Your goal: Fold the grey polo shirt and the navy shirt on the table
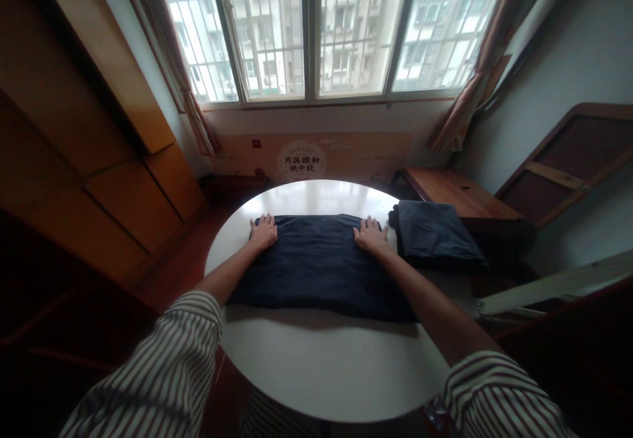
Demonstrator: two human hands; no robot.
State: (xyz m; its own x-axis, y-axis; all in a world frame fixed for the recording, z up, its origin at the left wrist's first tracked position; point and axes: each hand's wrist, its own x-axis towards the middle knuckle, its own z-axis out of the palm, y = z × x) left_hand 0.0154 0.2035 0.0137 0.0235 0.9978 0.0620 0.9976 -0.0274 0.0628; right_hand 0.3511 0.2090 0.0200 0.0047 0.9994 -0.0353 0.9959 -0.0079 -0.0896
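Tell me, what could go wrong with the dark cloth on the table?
The cloth lies under the left hand and right hand; if they pulled unevenly, it might wrinkle or go crooked. The folded pile sits close beside the right hand, so a sideways swing could bump it out of shape.

Window (310, 35): barred, bright with daylight. Curtains (453, 126) flank it. Below window: printed banner (366, 151). Left of window: wooden cabinets (116, 207), reddish floor (165, 278). Right of window: pale wall (564, 62). Before window: round white table (336, 372).
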